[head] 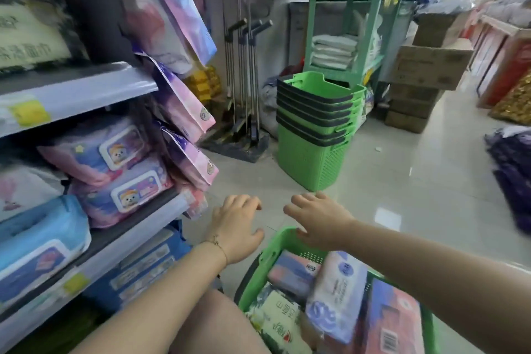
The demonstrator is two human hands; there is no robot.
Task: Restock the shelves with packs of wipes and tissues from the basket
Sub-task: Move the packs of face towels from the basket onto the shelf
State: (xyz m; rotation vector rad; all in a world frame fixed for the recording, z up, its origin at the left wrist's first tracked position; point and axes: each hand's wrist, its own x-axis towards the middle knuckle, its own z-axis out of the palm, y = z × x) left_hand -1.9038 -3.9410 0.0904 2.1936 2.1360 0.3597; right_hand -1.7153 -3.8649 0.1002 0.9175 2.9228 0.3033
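Note:
A green basket [275,250] sits on the floor at the bottom right, filled with several packs: a white and blue pack [336,296], a pink one [393,322], a pink and blue one [293,267] and a white and green one [280,322]. My right hand [319,220] hovers over the basket's far rim, fingers spread, holding nothing. My left hand [238,227], with a thin bracelet at the wrist, is to the left of the basket, open and empty. The shelves [86,89] on the left hold purple wipes packs [120,192] and a blue pack [40,241].
A stack of empty green baskets [316,129] stands on the tiled floor ahead. Pink and purple packs [184,103] hang off the shelf end. Mops lean behind, with a green rack [344,26] of towels, cardboard boxes [425,72] and dark goods [514,169] on the right.

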